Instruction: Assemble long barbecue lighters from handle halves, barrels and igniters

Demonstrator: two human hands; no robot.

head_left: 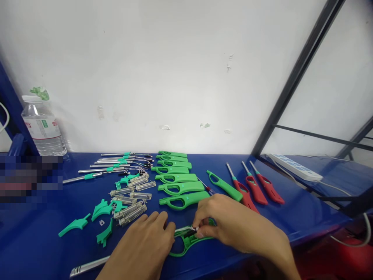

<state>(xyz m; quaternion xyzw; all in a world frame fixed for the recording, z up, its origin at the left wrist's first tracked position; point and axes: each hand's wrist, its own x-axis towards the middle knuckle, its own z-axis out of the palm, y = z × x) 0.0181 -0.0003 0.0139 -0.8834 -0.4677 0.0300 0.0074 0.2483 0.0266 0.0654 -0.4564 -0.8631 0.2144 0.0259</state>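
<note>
Near the table's front edge lies a green lighter handle shell (pixel 186 245), open side up, with wires and a black part inside. My left hand (pixel 148 241) is closed over the shell's front end and a silver lighter tube (pixel 89 266), whose tip sticks out to the left. The fingers hide where tube and shell meet. My right hand (pixel 218 217) pinches the small black igniter (pixel 190 232) at the shell's middle, thumb and fingertips together. Behind my hands are several green handle shells (pixel 186 199) in a column. Clear fuel tanks (pixel 132 214) lie left of them.
Green triggers (pixel 77 224) are scattered at the left, with silver tubes (pixel 113 160) behind. A screwdriver (pixel 209 189), another green shell (pixel 225 186) and red lighters (pixel 269 188) lie to the right. A water bottle (pixel 43 130) and power strip (pixel 294 167) stand near the wall.
</note>
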